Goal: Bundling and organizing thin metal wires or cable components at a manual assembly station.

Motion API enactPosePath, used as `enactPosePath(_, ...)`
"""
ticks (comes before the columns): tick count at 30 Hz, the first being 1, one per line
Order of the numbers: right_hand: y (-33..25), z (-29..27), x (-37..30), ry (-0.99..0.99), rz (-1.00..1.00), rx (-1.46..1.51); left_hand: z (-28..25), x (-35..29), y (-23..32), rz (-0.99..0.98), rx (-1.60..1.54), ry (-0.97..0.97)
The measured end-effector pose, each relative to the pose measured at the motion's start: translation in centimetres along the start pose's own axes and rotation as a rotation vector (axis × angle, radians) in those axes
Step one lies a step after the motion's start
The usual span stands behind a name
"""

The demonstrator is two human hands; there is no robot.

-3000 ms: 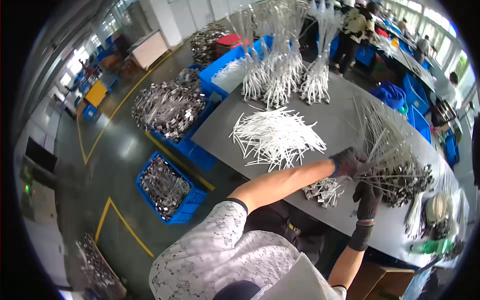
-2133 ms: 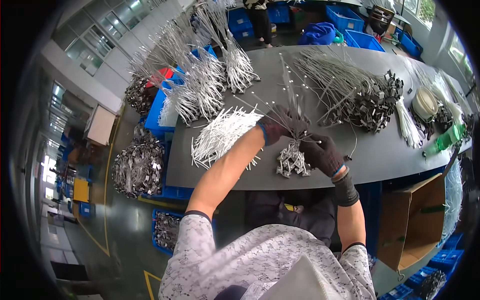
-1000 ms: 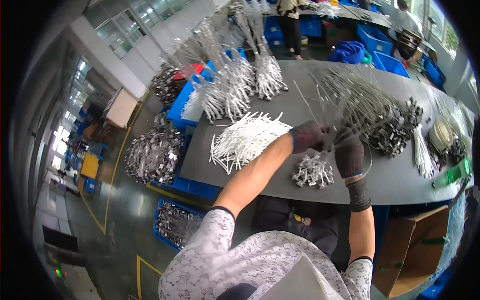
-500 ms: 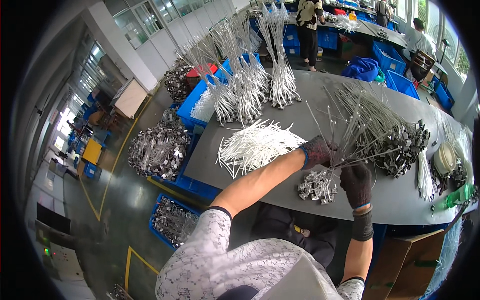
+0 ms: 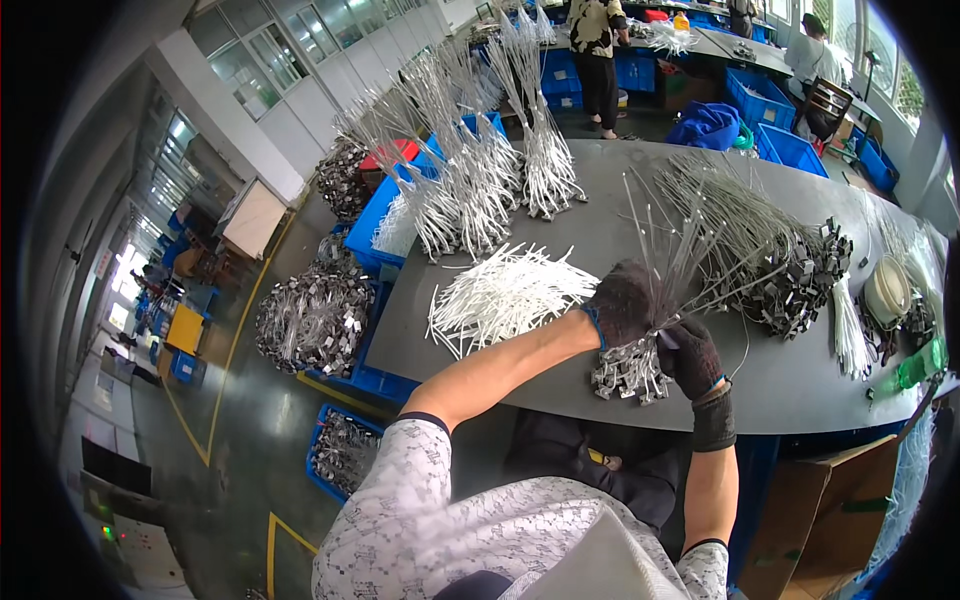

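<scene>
Factory assembly floor: wiry strands (image 5: 745, 220) lie massed on a grey table (image 5: 610, 220), with blue crates (image 5: 362, 225) alongside, yellow lines (image 5: 271, 560) marking the floor (image 5: 255, 410) and co-workers (image 5: 598, 65) at further workstations.

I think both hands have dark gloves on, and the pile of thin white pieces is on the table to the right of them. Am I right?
Not quite: the pile of thin white pieces is on the table to the left of both hands, as the head view shows. The left hand and right hand do have dark gloves on.
</scene>
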State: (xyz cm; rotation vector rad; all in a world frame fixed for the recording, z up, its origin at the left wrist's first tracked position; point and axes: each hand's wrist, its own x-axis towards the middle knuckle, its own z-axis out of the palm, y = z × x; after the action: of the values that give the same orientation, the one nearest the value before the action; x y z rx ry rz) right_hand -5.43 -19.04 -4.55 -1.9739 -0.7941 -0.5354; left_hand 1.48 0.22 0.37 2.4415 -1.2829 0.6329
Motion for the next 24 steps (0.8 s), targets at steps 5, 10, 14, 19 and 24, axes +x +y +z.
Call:
enactPosePath(5, -1.6, -0.9, 0.3, -0.094, 0.255, 0.123, 1.5, -1.4, 0.0, -0.006, -0.049, -0.008)
enactPosePath(10, -1.4, 1.0, -0.1, 0.149, 0.732, 0.428, 2.6, -2.7, 0.6, -0.067, -0.043, 0.019)
enactPosePath(14, -0.5, 1.9, -0.8, 0.255, 0.638, -0.102, 1.2, -4.9, 2.2, -0.549, -1.024, 0.063)
enactPosePath(19, 0.1, 1.5, -0.4, 0.221, 0.635, 0.004, -0.7, -5.5, 2.7, -0.707, -1.019, -0.043)
enactPosePath(24, -0.2, 3.3, -0.6, 0.295, 0.621, -0.039, -0.7, -4.6, 3.7, -0.438, -0.702, 0.123)
